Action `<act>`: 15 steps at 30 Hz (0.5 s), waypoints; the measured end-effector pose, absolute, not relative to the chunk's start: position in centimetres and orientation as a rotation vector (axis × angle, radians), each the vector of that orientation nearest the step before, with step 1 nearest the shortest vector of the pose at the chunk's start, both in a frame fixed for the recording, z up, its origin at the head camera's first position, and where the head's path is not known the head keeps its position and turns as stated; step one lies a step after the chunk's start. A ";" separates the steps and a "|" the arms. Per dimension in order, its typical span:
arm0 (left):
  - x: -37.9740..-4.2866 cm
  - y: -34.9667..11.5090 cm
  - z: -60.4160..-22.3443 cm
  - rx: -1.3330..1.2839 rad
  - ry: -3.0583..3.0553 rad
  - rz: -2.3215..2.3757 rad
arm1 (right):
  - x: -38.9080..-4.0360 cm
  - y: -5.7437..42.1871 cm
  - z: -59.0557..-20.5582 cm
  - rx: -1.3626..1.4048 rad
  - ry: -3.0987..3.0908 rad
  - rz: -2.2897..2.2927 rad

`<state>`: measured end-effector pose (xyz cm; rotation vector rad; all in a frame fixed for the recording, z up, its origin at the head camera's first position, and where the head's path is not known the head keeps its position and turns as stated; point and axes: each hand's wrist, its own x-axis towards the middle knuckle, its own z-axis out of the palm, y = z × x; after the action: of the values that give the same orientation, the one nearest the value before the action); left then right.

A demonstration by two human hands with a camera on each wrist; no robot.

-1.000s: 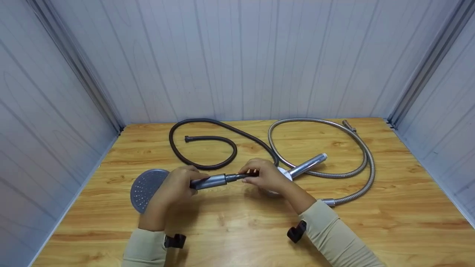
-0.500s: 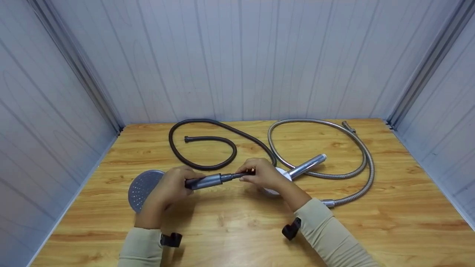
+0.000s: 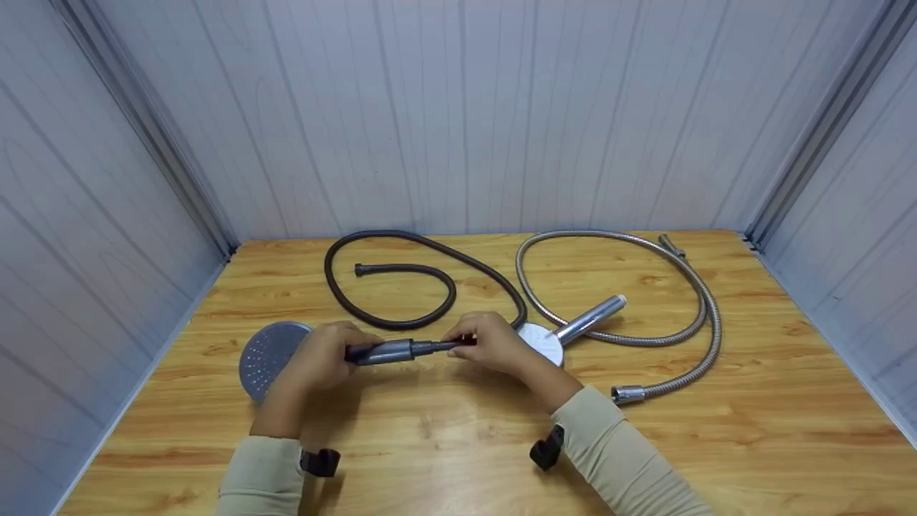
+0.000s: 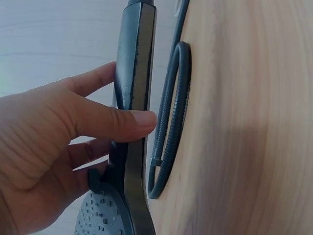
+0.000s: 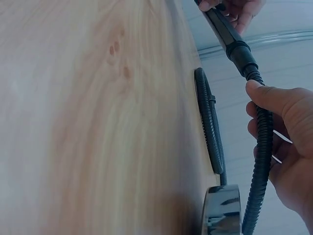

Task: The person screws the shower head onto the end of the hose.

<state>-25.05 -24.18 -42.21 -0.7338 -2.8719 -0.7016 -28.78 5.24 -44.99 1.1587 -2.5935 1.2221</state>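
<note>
My left hand (image 3: 319,358) grips the handle of a dark grey shower head (image 4: 132,63), thumb across its side. The round nozzle face (image 3: 269,358) shows to the left of that hand. At the handle's other end sits the connector (image 5: 243,58) of a black shower hose (image 5: 261,147), in line with the handle. My right hand (image 3: 491,347) pinches this hose just behind the connector, thumb on one side and fingers on the other. Both hands hold the joined pieces above the wooden table (image 3: 444,444). From the right hand the hose runs back to loops lying on the table.
A chrome shower head (image 3: 591,319) with a white round face lies right beside my right hand. Behind and right of it, a silver metal hose (image 3: 709,315) is looped, its chrome end fitting (image 3: 628,394) near my right forearm. Pale panelled walls (image 3: 458,115) enclose the table's back and sides.
Both hands have shifted a little to the left together with the shower head and hose end. More of the chrome shower head's face and the silver hose's end fitting now shows.
</note>
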 end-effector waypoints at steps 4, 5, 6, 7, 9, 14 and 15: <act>-25.1 -24.5 -42.4 -0.737 -2.886 -0.663 | -28.6 4.9 -45.2 1.152 -2.606 1.226; -25.1 -24.5 -42.4 -0.743 -2.886 -0.655 | -28.6 4.8 -45.3 1.149 -2.614 1.224; -25.1 -24.6 -42.5 -0.746 -2.885 -0.650 | -28.6 4.7 -45.4 1.143 -2.627 1.220; -25.1 -24.7 -42.6 -0.752 -2.884 -0.643 | -28.6 4.6 -45.5 1.137 -2.638 1.221; -25.2 -24.8 -42.8 -0.761 -2.880 -0.642 | -28.6 4.4 -45.7 1.123 -2.660 1.215; -25.3 -25.1 -43.2 -0.716 -2.907 -0.642 | -28.7 3.9 -46.1 1.099 -2.685 1.208; -25.3 -25.1 -43.3 -0.703 -2.914 -0.641 | -28.7 3.8 -46.1 1.098 -2.685 1.211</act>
<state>-25.34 -25.14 -43.31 -0.7033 -2.9136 -0.6407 -28.73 3.79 -46.14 1.0983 -2.6852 1.2110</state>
